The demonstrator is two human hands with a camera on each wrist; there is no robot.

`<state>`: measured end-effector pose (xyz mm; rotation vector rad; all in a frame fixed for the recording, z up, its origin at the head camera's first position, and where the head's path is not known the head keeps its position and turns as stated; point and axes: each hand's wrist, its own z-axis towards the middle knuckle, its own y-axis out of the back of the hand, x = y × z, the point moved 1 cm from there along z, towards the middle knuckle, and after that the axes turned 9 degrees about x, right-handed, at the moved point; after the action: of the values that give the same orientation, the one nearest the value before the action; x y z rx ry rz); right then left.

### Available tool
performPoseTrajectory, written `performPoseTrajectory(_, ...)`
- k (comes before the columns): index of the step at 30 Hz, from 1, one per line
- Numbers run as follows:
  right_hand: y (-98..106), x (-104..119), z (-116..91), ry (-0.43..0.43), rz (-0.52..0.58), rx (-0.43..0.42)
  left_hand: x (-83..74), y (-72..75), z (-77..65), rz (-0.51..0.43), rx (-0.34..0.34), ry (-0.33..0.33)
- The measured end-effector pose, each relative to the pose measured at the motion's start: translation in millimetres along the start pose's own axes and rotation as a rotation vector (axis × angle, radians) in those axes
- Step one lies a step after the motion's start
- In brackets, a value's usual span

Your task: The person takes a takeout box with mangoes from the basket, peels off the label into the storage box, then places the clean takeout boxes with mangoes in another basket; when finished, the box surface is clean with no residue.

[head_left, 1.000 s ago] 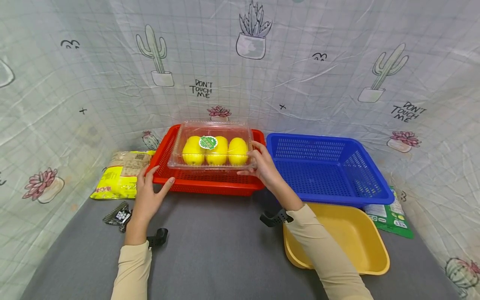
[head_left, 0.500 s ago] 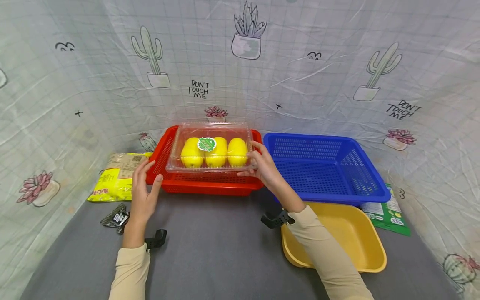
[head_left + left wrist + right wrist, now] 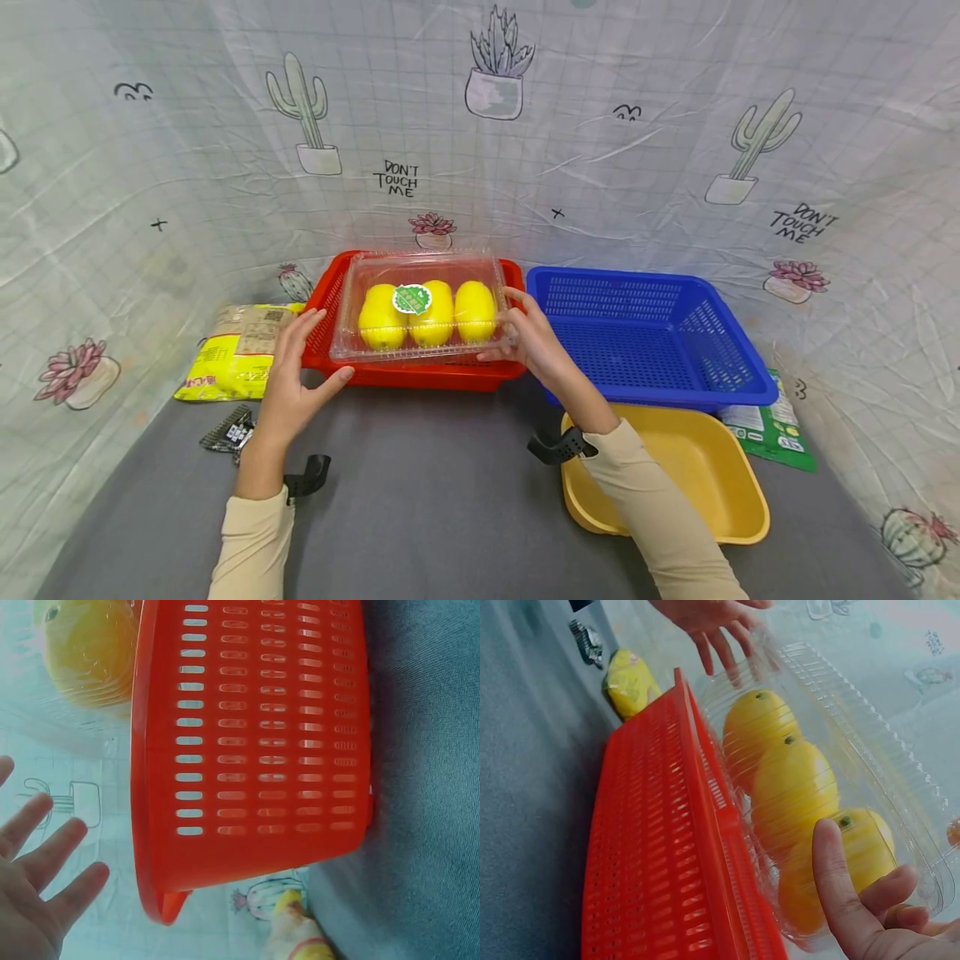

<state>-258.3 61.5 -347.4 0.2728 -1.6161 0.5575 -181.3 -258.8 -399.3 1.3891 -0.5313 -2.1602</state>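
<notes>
A clear plastic clamshell box (image 3: 420, 332) holds three yellow lemon-like fruits (image 3: 793, 784) and bears a round green-and-white sticker (image 3: 412, 299). It is tilted above the red perforated basket (image 3: 420, 379), its front edge near the basket's rim. At the box's right end my right hand (image 3: 534, 337) grips it, the thumb at the front and the other fingers partly hidden. My left hand (image 3: 292, 387) is spread at the box's left end, fingers apart; in the left wrist view a gap shows between these fingers and the basket wall.
Right of the red basket stands a blue perforated basket (image 3: 645, 396), with a yellow tub (image 3: 738, 492) in front and a green packet (image 3: 783, 442) partly under it. A yellow bag (image 3: 232, 354) and a small dark packet (image 3: 228, 432) lie at the left.
The box has come lower and nearer to me, with its left end dipping. My left hand first drew away to the left, then came back toward the box. The right hand keeps its grip.
</notes>
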Motion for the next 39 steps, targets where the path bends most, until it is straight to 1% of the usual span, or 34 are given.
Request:
performPoseTrajectory(5, -1, -1, -6, -0.006, 0.002, 0.011, -4.7, 0.5, -0.9, 0.017, 0.047, 0.013)
performPoseTrajectory(9, -3, -1, -12, 0.008, -0.006, 0.027, -6.1, 0.5, -1.3, 0.000, 0.077, 0.012)
performPoseTrajectory(14, -4, -2, -18, 0.005, -0.013, 0.041, -7.0, -0.3, -3.1, -0.032, 0.094, -0.009)
performPoseTrajectory(20, -5, -4, -25, -0.004, -0.054, 0.071, -9.3, -0.4, -6.2, -0.006, 0.106, -0.027)
performPoseTrajectory(23, -3, -4, -29, 0.010, -0.084, 0.104, -12.1, 1.5, -8.4, 0.001, 0.110, -0.024)
performPoseTrajectory(27, -2, -2, -33, 0.032, -0.121, 0.160, -15.7, 3.9, -10.9, -0.044, 0.106, -0.016)
performPoseTrajectory(31, -2, -1, -36, 0.034, -0.162, 0.200, -18.5, 4.7, -12.5, -0.098, 0.083, -0.014)
performPoseTrajectory(39, -1, -3, -40, 0.035, -0.200, 0.214, -25.8, 6.6, -16.7, -0.099, 0.049, -0.018)
